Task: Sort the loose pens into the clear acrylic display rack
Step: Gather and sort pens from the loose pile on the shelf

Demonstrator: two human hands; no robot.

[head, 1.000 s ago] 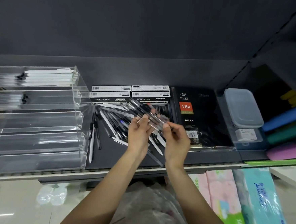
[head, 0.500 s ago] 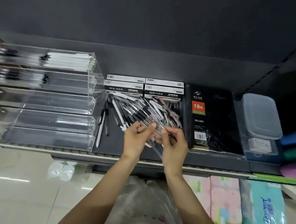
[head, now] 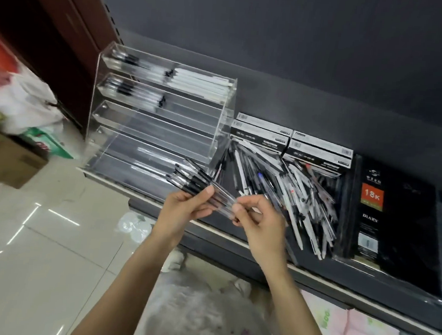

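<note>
My left hand (head: 185, 206) grips a bundle of clear pens with black caps (head: 195, 182), caps pointing up-left toward the rack. My right hand (head: 259, 222) pinches the bundle's other end. Both hands hover over the shelf's front edge, just right of the clear acrylic rack (head: 154, 126). The rack has several stepped tiers; the top two hold pens, the lower ones look bare. A heap of loose pens (head: 284, 187) lies on the dark shelf right of the rack, behind my hands.
Black-and-white pen boxes (head: 289, 143) stand behind the heap. A black diary (head: 391, 218) lies to the right. On the tiled floor at left sit a cardboard box (head: 11, 163) and a white plastic bag (head: 23, 98). Packaged goods (head: 354, 333) lie below the shelf.
The view has swung left and tilted. Both hands moved with the pen bundle from above the heap toward the rack's lower right corner.
</note>
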